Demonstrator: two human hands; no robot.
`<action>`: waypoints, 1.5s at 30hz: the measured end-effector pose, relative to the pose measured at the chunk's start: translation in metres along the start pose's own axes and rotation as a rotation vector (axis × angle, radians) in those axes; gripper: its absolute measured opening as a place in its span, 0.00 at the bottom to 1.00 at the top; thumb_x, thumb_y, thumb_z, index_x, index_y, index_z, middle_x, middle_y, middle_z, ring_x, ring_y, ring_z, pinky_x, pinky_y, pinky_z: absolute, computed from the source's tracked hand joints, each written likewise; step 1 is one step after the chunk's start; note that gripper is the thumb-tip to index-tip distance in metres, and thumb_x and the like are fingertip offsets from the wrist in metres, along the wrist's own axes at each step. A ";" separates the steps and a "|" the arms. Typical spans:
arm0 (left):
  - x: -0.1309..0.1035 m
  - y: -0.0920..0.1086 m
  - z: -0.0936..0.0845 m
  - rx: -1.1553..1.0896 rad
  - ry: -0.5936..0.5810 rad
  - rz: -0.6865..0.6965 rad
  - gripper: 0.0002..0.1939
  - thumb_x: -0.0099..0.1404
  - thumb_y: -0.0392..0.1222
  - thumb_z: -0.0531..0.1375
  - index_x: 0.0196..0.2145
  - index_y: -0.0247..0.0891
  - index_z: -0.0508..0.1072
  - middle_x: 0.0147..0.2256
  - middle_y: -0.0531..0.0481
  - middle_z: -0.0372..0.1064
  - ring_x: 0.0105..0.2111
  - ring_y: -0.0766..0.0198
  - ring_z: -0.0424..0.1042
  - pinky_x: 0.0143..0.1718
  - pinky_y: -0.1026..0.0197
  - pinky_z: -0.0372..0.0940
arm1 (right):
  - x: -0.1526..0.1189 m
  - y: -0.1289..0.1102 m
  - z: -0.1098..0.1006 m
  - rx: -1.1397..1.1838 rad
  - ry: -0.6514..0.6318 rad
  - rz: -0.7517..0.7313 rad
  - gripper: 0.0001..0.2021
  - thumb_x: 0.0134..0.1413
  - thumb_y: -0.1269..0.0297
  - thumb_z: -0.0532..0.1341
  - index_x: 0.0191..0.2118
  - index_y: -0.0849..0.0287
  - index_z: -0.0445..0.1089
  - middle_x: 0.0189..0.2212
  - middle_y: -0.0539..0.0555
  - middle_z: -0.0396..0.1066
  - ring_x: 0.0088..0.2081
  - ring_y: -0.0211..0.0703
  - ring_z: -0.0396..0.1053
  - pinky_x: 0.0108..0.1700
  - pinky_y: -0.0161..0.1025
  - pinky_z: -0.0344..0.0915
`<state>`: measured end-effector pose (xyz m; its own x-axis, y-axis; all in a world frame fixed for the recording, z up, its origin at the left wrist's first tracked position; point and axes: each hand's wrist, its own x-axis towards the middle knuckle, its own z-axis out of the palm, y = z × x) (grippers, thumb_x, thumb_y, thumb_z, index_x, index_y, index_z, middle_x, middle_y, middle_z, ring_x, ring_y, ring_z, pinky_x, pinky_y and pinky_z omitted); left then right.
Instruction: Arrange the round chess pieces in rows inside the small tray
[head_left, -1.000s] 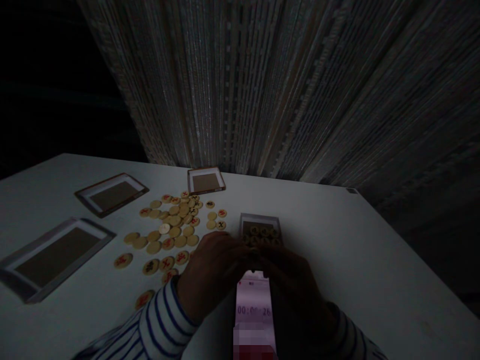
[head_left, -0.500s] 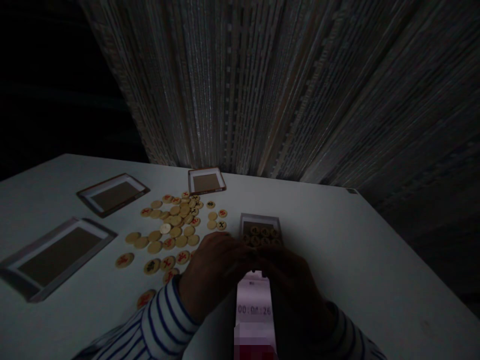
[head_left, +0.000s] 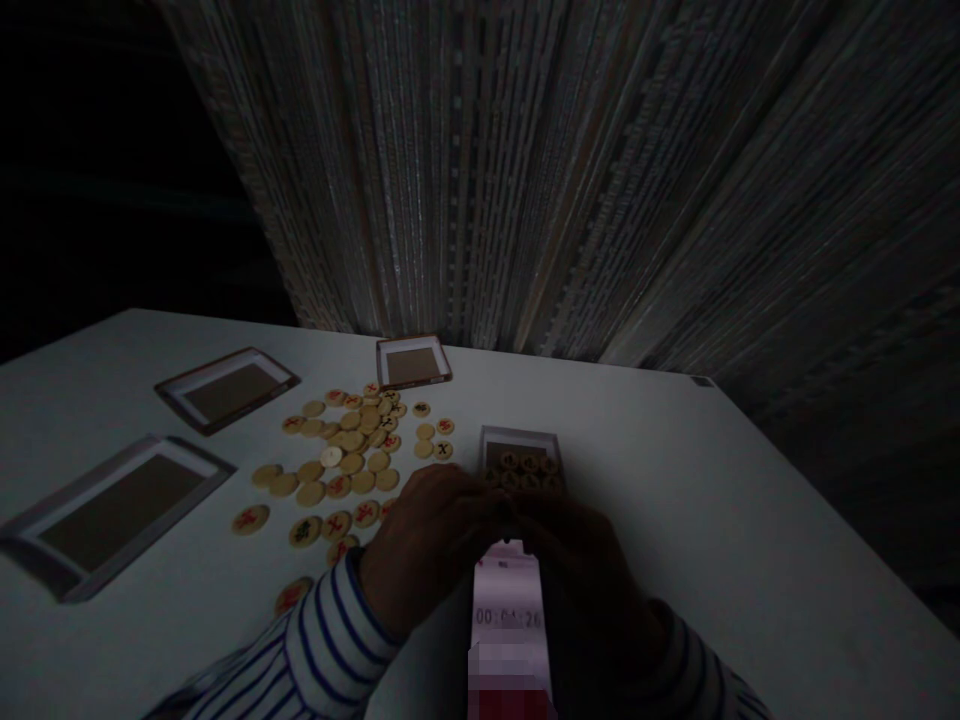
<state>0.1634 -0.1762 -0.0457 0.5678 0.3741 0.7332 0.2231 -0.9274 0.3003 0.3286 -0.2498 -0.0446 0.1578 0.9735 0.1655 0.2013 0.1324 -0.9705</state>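
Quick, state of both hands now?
Left hand: curled by the box of discs; grip hidden, cannot tell.
Right hand: curled beside the left; cannot tell.

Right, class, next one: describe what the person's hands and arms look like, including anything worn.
The left hand and right hand wear no gloves. The left sleeve is pale with dark blue stripes; the right sleeve is striped too, but deeply shadowed.

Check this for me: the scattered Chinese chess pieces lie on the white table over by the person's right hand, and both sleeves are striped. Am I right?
Not quite. The head view shows the scattered Chinese chess pieces over by the person's left hand. They do lie on the white table, and both sleeves are striped.
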 end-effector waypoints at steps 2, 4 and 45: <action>-0.001 0.000 0.000 -0.015 0.001 -0.015 0.09 0.66 0.40 0.54 0.41 0.37 0.71 0.34 0.46 0.73 0.34 0.63 0.71 0.36 0.58 0.67 | 0.000 -0.002 0.000 -0.017 -0.022 0.003 0.10 0.51 0.61 0.62 0.39 0.54 0.75 0.36 0.53 0.77 0.38 0.44 0.74 0.41 0.44 0.72; -0.001 0.001 -0.002 -0.025 -0.018 -0.037 0.09 0.66 0.40 0.54 0.41 0.39 0.72 0.35 0.46 0.74 0.35 0.63 0.71 0.37 0.58 0.67 | 0.000 -0.003 0.000 -0.029 -0.041 -0.013 0.10 0.52 0.61 0.61 0.40 0.54 0.75 0.37 0.53 0.77 0.38 0.44 0.74 0.41 0.44 0.72; 0.006 0.012 -0.004 -0.575 -0.144 -0.772 0.10 0.58 0.41 0.57 0.32 0.38 0.78 0.31 0.46 0.77 0.33 0.59 0.75 0.37 0.58 0.70 | -0.003 0.009 0.000 -0.606 0.044 -0.604 0.16 0.55 0.70 0.57 0.50 0.53 0.65 0.39 0.55 0.72 0.40 0.44 0.72 0.38 0.43 0.73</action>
<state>0.1660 -0.1847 -0.0350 0.5273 0.8381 0.1397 0.1754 -0.2683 0.9472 0.3303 -0.2511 -0.0542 -0.1085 0.7581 0.6431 0.7428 0.4917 -0.4543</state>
